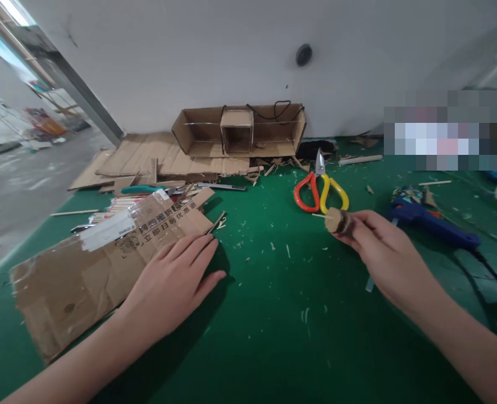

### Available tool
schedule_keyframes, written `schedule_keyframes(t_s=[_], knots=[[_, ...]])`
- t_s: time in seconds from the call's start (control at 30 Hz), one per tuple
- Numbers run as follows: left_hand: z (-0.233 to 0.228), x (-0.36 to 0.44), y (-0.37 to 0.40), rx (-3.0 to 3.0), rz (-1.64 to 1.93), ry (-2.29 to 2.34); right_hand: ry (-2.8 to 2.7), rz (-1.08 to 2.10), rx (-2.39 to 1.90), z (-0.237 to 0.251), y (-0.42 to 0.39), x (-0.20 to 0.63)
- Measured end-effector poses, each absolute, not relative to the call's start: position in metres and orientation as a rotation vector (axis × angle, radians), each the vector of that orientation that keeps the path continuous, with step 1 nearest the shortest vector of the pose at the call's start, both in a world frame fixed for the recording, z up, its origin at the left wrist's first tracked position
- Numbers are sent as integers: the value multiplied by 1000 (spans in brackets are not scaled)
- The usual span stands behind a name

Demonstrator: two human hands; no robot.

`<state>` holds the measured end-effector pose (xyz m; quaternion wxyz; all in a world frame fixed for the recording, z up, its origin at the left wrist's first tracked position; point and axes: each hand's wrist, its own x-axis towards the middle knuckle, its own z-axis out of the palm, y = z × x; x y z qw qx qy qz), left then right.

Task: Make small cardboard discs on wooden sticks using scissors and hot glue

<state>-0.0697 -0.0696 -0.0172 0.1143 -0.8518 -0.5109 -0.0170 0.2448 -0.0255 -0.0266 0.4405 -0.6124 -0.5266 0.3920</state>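
Right now your right hand (383,252) is lifted above the green mat (273,314), wrist angled in from the near right, fingers pinched around a small round cardboard disc (336,220). That disc is tan and thick, its flat face turned left, with a thin wooden stick (319,215) poking out toward the left. It hangs just near of the red and yellow scissors (320,191), which lie flat on the mat. Your left hand (174,283) lies palm down, fingers spread a little, its fingertips on the near right edge of a flattened cardboard sheet (83,275) bearing printed characters and tape. To the right of your right hand a blue glue gun (429,224) rests on the mat. Far off against the wall, an open cardboard box (240,132) lies on its side with a smaller cardboard box (236,130) set inside it.
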Motion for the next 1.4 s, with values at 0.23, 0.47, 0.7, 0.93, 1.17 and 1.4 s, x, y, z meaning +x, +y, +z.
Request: schedule_keyframes(t_s=[0.23, 0.47, 0.7, 0.93, 1.17, 1.4], knots=[[1, -67, -29, -2349, 48, -1532, -1444, 858, -1579, -21, -23, 236], [0, -59, 4, -2440, -6, -1522, -1386, 830, -1529, -21, -20, 221], [-1, -55, 22, -2581, 59, -1389, -1381, 816, -1509, -26, -20, 217], [4, -49, 94, -2477, 106, -1525, -1465, 832, -1516, -20, -23, 218], [-1, -42, 90, -2303, 8, -1674, -1506, 838, -1535, -19, -25, 221], [-3, -48, 84, -2288, -48, -1780, -1539, 862, -1524, -21, -23, 220]])
